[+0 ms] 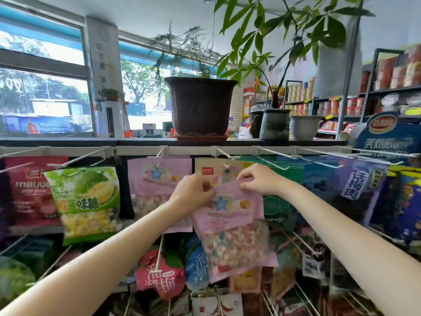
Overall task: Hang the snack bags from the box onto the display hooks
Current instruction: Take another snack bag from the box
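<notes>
A pink snack bag [234,226] with a blue star and pastel candy hangs in the air before the display rack. My left hand [193,193] pinches its top left corner. My right hand [257,177] pinches its top right edge. The bag's top sits just below a white display hook [224,153] on the upper rail, in front of a beige bag [214,169]. A matching pink bag [157,179] hangs from the hook [160,152] to the left. The box is out of view.
Several bags hang along the rail: green durian candy [86,201], red bag [27,192], dark blue bags [360,188] at right. Lower hooks [159,254] carry more packs. A brown plant pot [200,106] and two grey pots [275,124] stand on the shelf above.
</notes>
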A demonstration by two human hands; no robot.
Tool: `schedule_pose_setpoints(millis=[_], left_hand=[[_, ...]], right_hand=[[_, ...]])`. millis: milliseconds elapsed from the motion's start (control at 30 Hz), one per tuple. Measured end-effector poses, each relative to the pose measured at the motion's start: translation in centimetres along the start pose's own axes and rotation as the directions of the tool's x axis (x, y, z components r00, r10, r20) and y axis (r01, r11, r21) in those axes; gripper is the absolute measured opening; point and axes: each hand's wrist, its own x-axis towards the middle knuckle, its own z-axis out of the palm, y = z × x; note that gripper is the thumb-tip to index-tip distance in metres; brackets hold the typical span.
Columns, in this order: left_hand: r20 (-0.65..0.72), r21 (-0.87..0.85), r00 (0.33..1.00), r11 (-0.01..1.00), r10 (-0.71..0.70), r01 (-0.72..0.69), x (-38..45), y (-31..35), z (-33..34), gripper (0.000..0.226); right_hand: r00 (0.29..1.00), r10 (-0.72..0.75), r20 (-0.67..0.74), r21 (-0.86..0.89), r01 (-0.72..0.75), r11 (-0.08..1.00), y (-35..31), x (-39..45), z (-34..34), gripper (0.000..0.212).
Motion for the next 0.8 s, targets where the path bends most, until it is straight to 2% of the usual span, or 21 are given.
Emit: schedule_pose_setpoints(millis=[67, 133, 267, 400, 567, 800], left_hand=[[-0.183, 0.042, 0.983, 0.999, 0.028, -0.021, -1.3, -1.2, -1.3, 0.020], [-0.350, 0.120, 0.933, 0.992, 0.084, -0.044, -2.4, -2.7, -2.9, 0.025], [-0.495, 0.169, 0.863, 0.985, 0.101, -0.019, -3.4, -5.8, -5.9, 0.019], [-0.527, 0.188, 0.844, 0.982, 0.094, 0.008, -3.1, -8.1, -7.6, 0.014], [-0.443, 0.161, 0.896, 0.985, 0.011, 0.068, -1.1, -9.6, -7.6, 0.022], [-0.440, 0.192, 0.895, 0.981, 0.076, 0.011, -0.4, -9.4, -7.3, 0.022]], right_hand=[[0.997, -0.067, -0.039, 0.060, 0.069, 0.996, -1.7, 0.2, 0.3, 0.019], [0.988, -0.134, -0.077, 0.059, 0.139, 0.989, -3.9, 1.1, 0.9, 0.020], [0.970, -0.194, -0.144, 0.108, 0.210, 0.972, -8.0, 3.6, 2.9, 0.021], [0.962, -0.187, -0.197, 0.224, 0.230, 0.947, -10.8, 6.1, 4.0, 0.021], [0.965, -0.143, -0.218, 0.165, 0.180, 0.970, -11.9, 8.4, 5.1, 0.020], [0.976, -0.101, -0.195, 0.123, 0.126, 0.984, -11.4, 9.1, 4.4, 0.020]])
